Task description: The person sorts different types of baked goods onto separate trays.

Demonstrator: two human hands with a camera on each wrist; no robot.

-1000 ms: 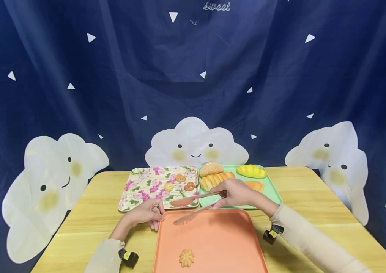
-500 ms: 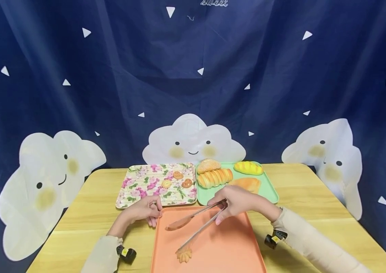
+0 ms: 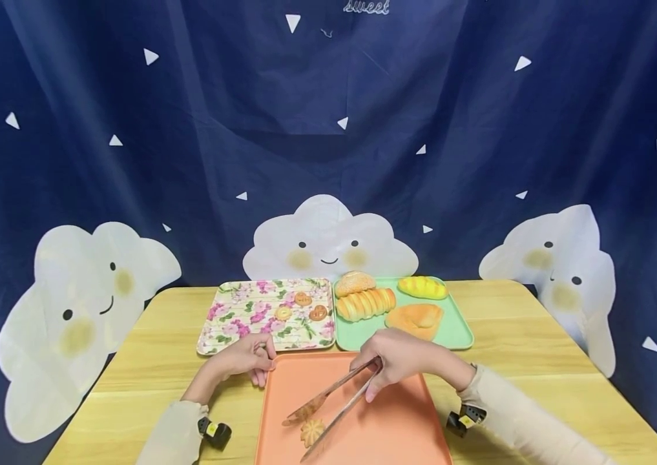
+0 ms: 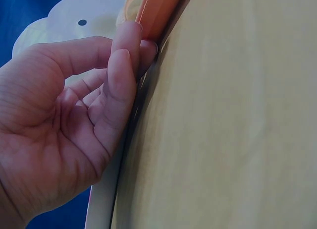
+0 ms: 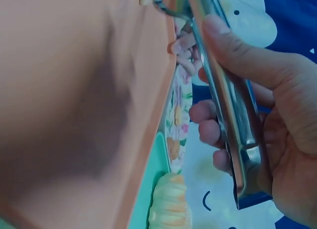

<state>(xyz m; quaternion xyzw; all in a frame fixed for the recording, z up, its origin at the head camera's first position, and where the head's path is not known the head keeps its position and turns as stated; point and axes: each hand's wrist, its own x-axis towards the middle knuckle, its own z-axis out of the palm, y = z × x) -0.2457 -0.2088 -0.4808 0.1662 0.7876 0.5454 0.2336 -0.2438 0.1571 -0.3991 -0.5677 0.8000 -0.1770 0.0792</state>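
My right hand (image 3: pixel 400 356) grips metal tongs (image 5: pixel 225 105) above the orange tray (image 3: pixel 389 433). The spread tong tips point down at the tray's left part, one on either side of a flower-shaped cookie (image 3: pixel 311 431); whether they touch it I cannot tell. At the tray's far left corner, my left hand (image 3: pixel 243 358) pinches the rim between thumb and fingers, as the left wrist view also shows (image 4: pixel 74 105).
Behind the orange tray lies a floral tray (image 3: pixel 235 310) with several small cookies (image 3: pixel 283 313). Beside it, a green tray (image 3: pixel 458 332) bears a striped roll (image 3: pixel 365 304), a bun (image 3: pixel 354 283), a yellow loaf (image 3: pixel 423 287) and a flat pastry (image 3: pixel 415 319). A dark blue curtain (image 3: pixel 281 97) hangs behind the table.
My right hand has brought the tongs down and toward me, from near the tray's far edge to around the flower-shaped cookie. The left hand stays at the tray corner.
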